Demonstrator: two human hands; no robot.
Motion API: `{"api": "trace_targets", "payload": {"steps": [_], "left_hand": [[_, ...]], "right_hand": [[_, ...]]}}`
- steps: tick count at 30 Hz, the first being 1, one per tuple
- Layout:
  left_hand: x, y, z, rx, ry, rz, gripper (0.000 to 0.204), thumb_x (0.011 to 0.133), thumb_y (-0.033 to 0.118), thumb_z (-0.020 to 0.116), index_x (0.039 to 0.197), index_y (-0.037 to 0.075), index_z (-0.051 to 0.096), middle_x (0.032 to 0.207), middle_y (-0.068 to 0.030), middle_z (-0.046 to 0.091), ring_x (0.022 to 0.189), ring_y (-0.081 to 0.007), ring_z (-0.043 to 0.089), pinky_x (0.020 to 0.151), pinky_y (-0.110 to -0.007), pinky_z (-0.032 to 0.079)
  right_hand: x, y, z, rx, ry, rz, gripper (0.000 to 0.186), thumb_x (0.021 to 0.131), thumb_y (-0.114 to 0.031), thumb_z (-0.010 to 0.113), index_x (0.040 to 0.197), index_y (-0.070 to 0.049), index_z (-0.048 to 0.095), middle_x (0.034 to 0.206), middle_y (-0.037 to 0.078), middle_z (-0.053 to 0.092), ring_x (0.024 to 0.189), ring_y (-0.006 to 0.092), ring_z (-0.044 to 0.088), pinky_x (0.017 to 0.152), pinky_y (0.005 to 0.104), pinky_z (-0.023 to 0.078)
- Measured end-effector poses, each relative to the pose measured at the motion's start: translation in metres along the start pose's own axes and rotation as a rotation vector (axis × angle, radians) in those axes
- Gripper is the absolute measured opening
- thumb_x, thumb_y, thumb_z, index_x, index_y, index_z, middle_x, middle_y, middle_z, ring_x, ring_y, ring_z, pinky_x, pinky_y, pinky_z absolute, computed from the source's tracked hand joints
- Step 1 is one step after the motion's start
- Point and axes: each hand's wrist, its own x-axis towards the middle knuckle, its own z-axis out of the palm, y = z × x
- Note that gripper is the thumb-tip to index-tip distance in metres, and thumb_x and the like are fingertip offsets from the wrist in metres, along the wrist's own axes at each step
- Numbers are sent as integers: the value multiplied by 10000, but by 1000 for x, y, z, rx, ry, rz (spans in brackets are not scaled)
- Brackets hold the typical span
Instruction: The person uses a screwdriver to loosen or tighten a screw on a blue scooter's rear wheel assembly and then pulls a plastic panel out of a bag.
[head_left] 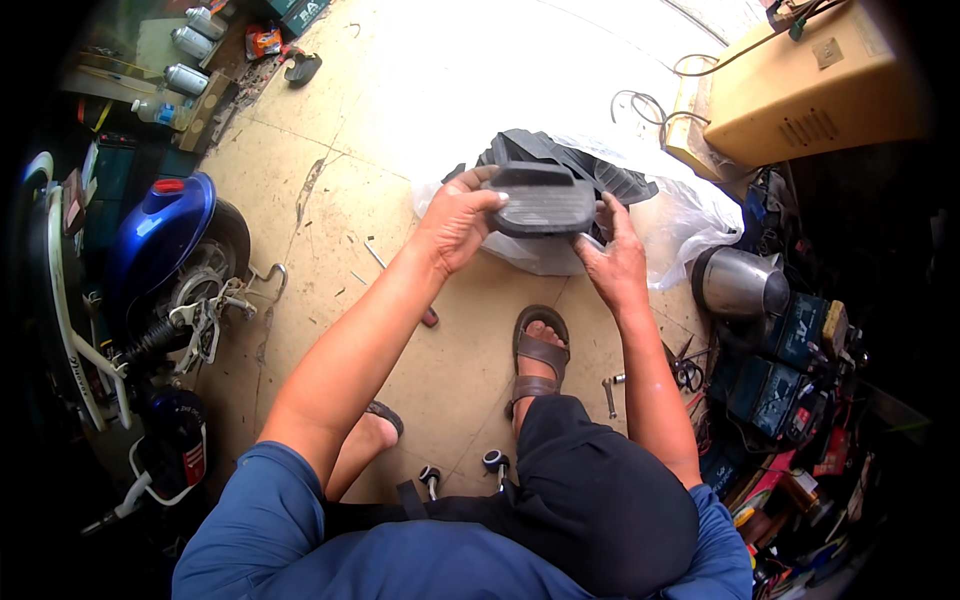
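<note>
dark ribbed rubber pad [545,203], flat oblong, held level above plastic bag [690,215]

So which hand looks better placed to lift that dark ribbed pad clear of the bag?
Probably the left hand: it wraps the dark ribbed pad with fingers over its top edge. The right hand only pinches the lower right corner.

Both hands [455,220] [612,262] raised, fingers [480,180] curled.

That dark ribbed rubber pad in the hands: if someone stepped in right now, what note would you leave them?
Left hand: fingers gripping the left end of the dark ribbed rubber pad.
Right hand: holding the pad's right edge from below.
The pad is lifted above the clear plastic bag on the tiled floor; more dark rubber pieces sit in the bag.
Done: one pad out of the bag.
Left: the other pieces remain bagged.
</note>
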Motion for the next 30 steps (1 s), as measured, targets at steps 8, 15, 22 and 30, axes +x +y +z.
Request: {"api": "trace_targets", "payload": {"steps": [8,15,22,30], "left_hand": [[8,11,-19,-64,92,112,392,864,-74,635,1238,-100,521,1227,-198,638,1139,-300,650,1051,-469,538],[15,3,-31,-58,82,166,379,888,-60,649,1250,-118,553,1214,-199,671,1109,-293,670,1022,-471,550],[16,6,-29,-75,140,172,382,939,-25,658,1309,-39,565,1287,-159,660,1195,-282,639,1049,-531,518],[14,2,-23,-49,178,140,427,939,7,697,1343,15,558,1329,-142,648,1266,-284,605,1067,-624,492]], "right_hand": [[-30,15,20,-332,-299,-300,252,844,-115,768,1091,-64,759,1040,131,724,1028,358,676,902,457,559],[-46,-13,25,-319,-339,-371,189,877,-170,768,1035,-66,776,1075,135,719,1058,344,669,902,448,557],[-50,0,43,115,-202,39,312,973,-264,729,1176,-27,746,1209,180,721,1098,359,701,964,420,552],[-35,13,67,-413,-131,62,652,887,-303,791,1439,-39,567,1282,241,685,1158,400,684,1018,467,538]]}}
